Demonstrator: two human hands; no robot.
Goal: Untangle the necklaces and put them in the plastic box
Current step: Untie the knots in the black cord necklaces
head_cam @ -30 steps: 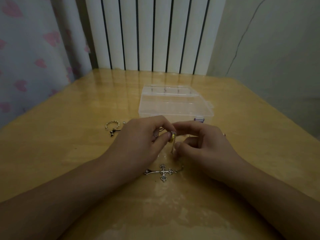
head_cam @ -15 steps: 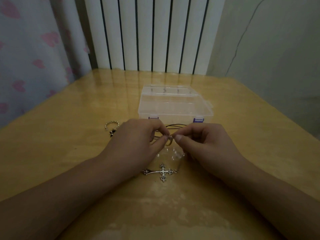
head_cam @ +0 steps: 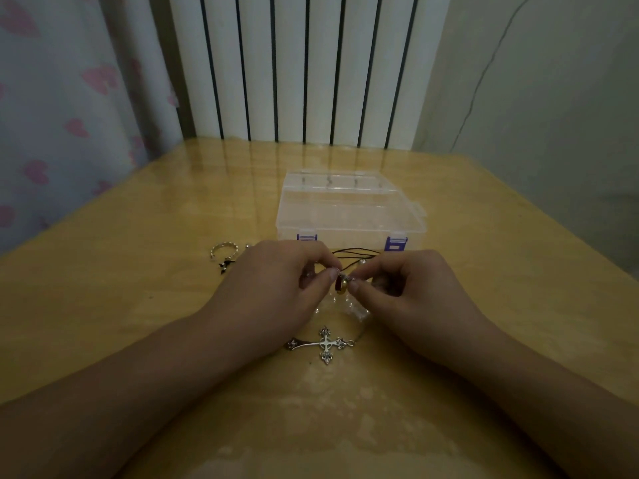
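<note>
My left hand point(head_cam: 276, 288) and my right hand point(head_cam: 408, 292) meet at the table's middle, fingertips pinching a small round gold and red pendant point(head_cam: 341, 284) between them. Its black cord point(head_cam: 356, 256) loops away toward the clear plastic box point(head_cam: 349, 216), which stands shut just behind my hands with two purple clasps. A silver cross pendant point(head_cam: 326, 344) lies flat on the table below my hands, its chain running up under my right hand. Clear beads point(head_cam: 352, 307) lie under my fingers.
A small silver ring-like chain piece point(head_cam: 224, 252) with a dark charm lies to the left of my left hand. The wooden table point(head_cam: 138, 305) stands against a white radiator, with a heart-patterned curtain at the left and a wall at the right.
My hands have shifted slightly away from me and the round pendant has turned, now showing its gold and red face between my fingertips. The cross has stayed in place.
</note>
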